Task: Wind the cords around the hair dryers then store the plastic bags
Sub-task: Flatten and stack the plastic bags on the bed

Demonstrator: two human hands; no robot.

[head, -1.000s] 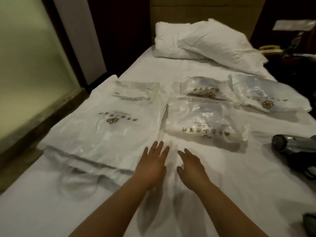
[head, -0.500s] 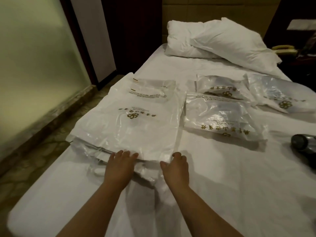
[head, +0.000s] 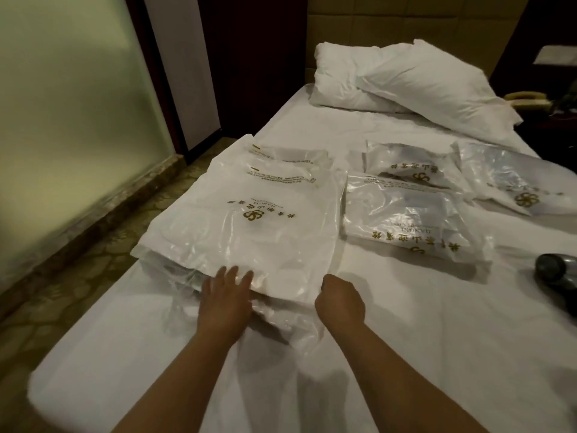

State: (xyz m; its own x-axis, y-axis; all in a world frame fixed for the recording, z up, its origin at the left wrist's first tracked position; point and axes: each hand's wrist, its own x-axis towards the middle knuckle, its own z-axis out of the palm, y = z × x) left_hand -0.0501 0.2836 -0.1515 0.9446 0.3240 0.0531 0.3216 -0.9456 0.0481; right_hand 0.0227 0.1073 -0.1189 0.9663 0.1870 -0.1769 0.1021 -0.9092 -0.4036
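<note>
Your left hand lies flat with fingers straight on the near edge of the stack of plastic bags, while your right hand curls its fingers round the stack's near right corner. The stack sits at the left side of the bed, with three filled bags beside it and a hair dryer at the right edge. Expect thin, slick, floppy film that slides apart, so grip all layers together at the edge.

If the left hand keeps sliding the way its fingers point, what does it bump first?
Probably nothing new: the left hand already rests its fingers on the big stack of plastic bags.
</note>
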